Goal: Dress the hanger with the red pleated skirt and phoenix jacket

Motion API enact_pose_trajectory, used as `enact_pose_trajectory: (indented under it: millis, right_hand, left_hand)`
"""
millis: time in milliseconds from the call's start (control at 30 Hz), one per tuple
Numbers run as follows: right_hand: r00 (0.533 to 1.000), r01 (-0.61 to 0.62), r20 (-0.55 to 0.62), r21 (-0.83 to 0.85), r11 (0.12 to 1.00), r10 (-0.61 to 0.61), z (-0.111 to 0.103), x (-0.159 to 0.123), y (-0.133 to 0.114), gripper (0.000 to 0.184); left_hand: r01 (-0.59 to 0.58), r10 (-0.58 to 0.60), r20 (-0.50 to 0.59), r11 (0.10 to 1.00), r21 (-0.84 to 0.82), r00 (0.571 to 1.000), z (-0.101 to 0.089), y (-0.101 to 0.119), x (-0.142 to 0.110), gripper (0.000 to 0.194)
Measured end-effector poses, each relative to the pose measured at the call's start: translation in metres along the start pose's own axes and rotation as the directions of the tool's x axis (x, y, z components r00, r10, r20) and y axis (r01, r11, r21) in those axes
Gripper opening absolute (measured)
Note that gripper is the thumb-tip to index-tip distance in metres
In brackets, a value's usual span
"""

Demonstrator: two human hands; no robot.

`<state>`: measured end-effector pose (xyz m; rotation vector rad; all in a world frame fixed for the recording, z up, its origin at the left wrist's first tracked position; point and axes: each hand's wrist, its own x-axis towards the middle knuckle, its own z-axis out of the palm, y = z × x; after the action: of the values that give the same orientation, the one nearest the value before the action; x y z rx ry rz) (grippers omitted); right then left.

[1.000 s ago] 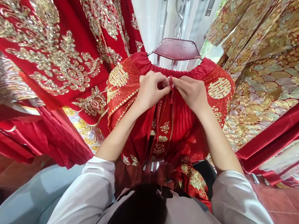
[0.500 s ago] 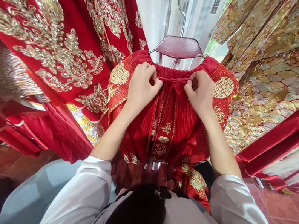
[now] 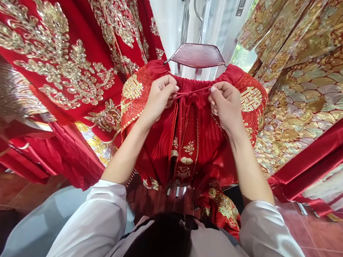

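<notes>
A red pleated garment (image 3: 188, 149) with gold embroidery hangs straight ahead on a red hanger (image 3: 197, 55) with a metal hook. A thin red drawstring (image 3: 193, 93) runs across its gathered waistband. My left hand (image 3: 158, 98) is closed on the left end of the drawstring. My right hand (image 3: 226, 105) pinches the right end, and the cord is stretched between the two hands just below the hanger.
A red robe with heavy gold embroidery (image 3: 55, 52) hangs at the left. A gold scale-patterned robe (image 3: 316, 91) hangs at the right. White curtains and a window frame (image 3: 216, 17) stand behind the hanger. Reddish floor tiles (image 3: 328, 251) lie below.
A second ago my hands met at the waistband's centre; they have since drawn apart, pulling the red drawstring taut between them. The view shifted slightly.
</notes>
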<state>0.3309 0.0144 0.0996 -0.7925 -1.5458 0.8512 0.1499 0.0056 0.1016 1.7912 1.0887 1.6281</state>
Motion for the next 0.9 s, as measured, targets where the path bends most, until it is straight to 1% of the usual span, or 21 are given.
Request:
enact_pose_trajectory:
  millis: [100,200,267,400,500,567,633,700,733,767,800,833,867,900]
  right_hand:
    - [1.0,0.011,-0.01,0.007,1.0,-0.011,0.001,-0.002,0.0,0.024]
    - [0.999,-0.013,0.051,0.065,0.998,0.009,0.002,-0.002,0.003,0.033]
    - [0.996,-0.014,0.094,0.095,0.995,0.005,0.002,-0.001,0.004,0.037]
    - [0.994,-0.008,0.105,0.113,0.994,-0.004,0.0,0.002,0.002,0.032]
    - [0.994,-0.027,0.111,0.142,0.989,0.011,-0.003,0.003,-0.003,0.028]
    - [0.987,-0.061,0.16,0.153,0.986,0.036,-0.009,0.004,-0.005,0.027]
    - [0.968,-0.103,0.24,0.111,0.988,0.074,-0.019,0.005,-0.006,0.026]
    - [0.95,-0.112,0.292,-0.007,0.994,0.109,-0.03,0.005,-0.007,0.023]
    - [0.954,-0.086,0.281,-0.087,0.993,0.107,-0.036,0.004,-0.009,0.021]
    - [0.969,-0.037,0.234,-0.174,0.984,0.078,-0.042,0.003,-0.012,0.019]
    - [0.989,0.029,0.151,-0.264,0.964,0.011,-0.048,0.001,-0.016,0.017]
    - [0.995,0.102,0.047,-0.362,0.927,-0.091,-0.054,0.0,-0.021,0.015]
    - [0.975,0.167,-0.051,-0.469,0.867,-0.215,-0.061,-0.001,-0.025,0.013]
    - [0.933,0.212,-0.122,-0.578,0.788,-0.34,-0.067,-0.001,-0.03,0.014]
  left_hand:
    - [-0.019,0.019,0.028,1.0,0.014,0.999,-0.002,0.001,-0.002,0.037]
    - [-0.044,0.043,0.045,0.999,0.013,0.998,-0.004,0.003,-0.005,0.032]
    - [-0.06,0.057,0.05,0.997,0.055,0.997,-0.007,0.004,-0.006,0.028]
    - [-0.097,0.088,0.052,0.978,0.187,0.995,-0.017,0.008,-0.006,0.02]
    - [-0.113,0.101,0.064,0.968,0.225,0.993,-0.021,0.01,-0.006,0.018]
    - [-0.117,0.103,0.071,0.965,0.236,0.992,-0.021,0.009,-0.007,0.018]
    - [-0.121,0.104,0.082,0.96,0.252,0.991,-0.021,0.008,-0.008,0.02]
    - [-0.138,0.112,0.106,0.951,0.278,0.988,-0.022,0.008,-0.009,0.02]
    - [-0.157,0.13,0.108,0.941,0.299,0.986,-0.024,0.01,-0.008,0.018]
    - [-0.187,0.163,0.1,0.926,0.329,0.982,-0.028,0.013,-0.006,0.017]
    - [-0.228,0.21,0.089,0.901,0.368,0.974,-0.033,0.016,-0.003,0.015]
    - [-0.275,0.265,0.084,0.867,0.415,0.961,-0.04,0.021,0.003,0.014]
    - [-0.328,0.325,0.09,0.823,0.463,0.941,-0.049,0.025,0.011,0.016]
    - [-0.377,0.371,0.118,0.777,0.504,0.921,-0.058,0.029,0.021,0.023]
